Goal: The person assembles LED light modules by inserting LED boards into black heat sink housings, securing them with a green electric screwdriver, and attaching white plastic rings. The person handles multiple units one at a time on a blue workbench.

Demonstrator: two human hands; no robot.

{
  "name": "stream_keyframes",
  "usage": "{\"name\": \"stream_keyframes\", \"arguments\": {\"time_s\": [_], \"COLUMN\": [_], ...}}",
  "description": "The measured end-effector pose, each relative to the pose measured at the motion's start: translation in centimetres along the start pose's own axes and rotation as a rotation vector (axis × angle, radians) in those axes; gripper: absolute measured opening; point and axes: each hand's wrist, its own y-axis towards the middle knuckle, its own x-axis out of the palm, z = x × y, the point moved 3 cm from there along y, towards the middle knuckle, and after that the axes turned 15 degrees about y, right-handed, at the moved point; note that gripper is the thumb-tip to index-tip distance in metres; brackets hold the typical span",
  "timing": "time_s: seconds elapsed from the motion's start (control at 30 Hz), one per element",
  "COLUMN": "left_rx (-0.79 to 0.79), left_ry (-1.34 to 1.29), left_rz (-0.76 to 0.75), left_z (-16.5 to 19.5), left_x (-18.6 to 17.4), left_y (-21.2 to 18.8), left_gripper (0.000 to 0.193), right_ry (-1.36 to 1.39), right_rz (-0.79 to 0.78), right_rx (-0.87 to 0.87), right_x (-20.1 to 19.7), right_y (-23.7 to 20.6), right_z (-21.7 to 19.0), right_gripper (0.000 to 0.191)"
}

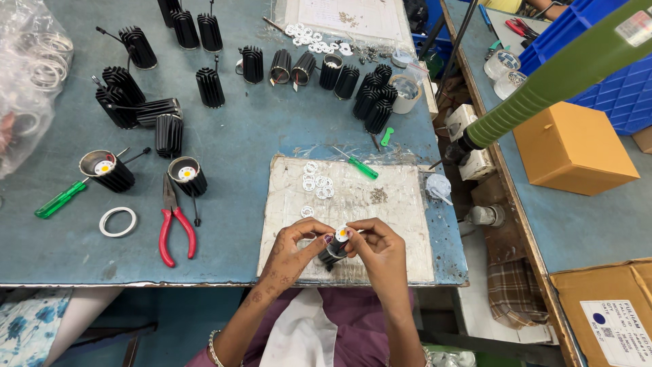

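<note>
My left hand (pixel 293 250) and my right hand (pixel 377 249) meet over the white work pad (pixel 401 231), both gripping a small black finned cylinder (pixel 333 253). The cylinder is tilted, its open top toward me, with a white disc with an orange centre (pixel 341 234) on that top. My right fingertips pinch at the disc; my left fingers wrap the cylinder's side. Several small white rings (pixel 316 182) and a little heap of screws (pixel 378 196) lie on the pad just beyond my hands. A green-handled screwdriver (pixel 360 166) rests at the pad's far edge.
Many black finned cylinders (pixel 367 92) stand across the blue-grey table (pixel 244 143); two (pixel 187 175) near the left show fitted discs. Red-handled pliers (pixel 176 221), a white ring (pixel 117 221) and a green screwdriver (pixel 60 200) lie left. An orange box (pixel 574 146) and blue crate (pixel 611 75) sit right.
</note>
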Motion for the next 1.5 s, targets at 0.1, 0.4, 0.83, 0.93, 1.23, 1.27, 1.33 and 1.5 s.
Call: {"name": "stream_keyframes", "arguments": {"time_s": [0.1, 0.4, 0.83, 0.93, 1.23, 1.27, 1.33, 1.5], "left_rx": [0.008, 0.000, 0.062, 0.068, 0.137, 0.150, 0.153, 0.055], "left_ry": [0.053, 0.139, 0.282, 0.292, 0.467, 0.500, 0.525, 0.309], "left_rz": [0.032, 0.088, 0.153, 0.160, 0.159, 0.157, 0.143, 0.105], "left_z": [0.4, 2.0, 3.2, 3.2, 4.0, 4.2, 4.4, 4.3], "left_x": [-0.2, -0.4, -0.1, -0.2, -0.2, -0.3, -0.5, -0.5], "left_y": [0.0, -0.1, -0.2, -0.3, -0.5, -0.6, -0.7, -0.5], "left_gripper": [0.017, 0.013, 0.010, 0.010, 0.010, 0.011, 0.011, 0.015], "right_ry": [-0.009, -0.050, -0.041, -0.056, -0.148, -0.146, -0.140, -0.130], "right_rz": [0.000, -0.023, -0.146, -0.132, -0.099, -0.098, -0.104, -0.128], "right_rx": [0.004, 0.023, 0.170, 0.175, 0.133, 0.131, 0.127, 0.127], "right_x": [0.1, -0.1, -2.0, -1.9, -1.1, -1.0, -0.9, -0.9], "right_y": [-0.1, 0.0, 0.8, 0.7, 0.2, 0.2, 0.1, -0.1], "right_z": [0.0, 0.0, -0.2, 0.1, -0.4, -0.4, -0.5, -0.5], "right_gripper": [0.017, 0.019, 0.022, 0.021, 0.017, 0.017, 0.018, 0.021]}}
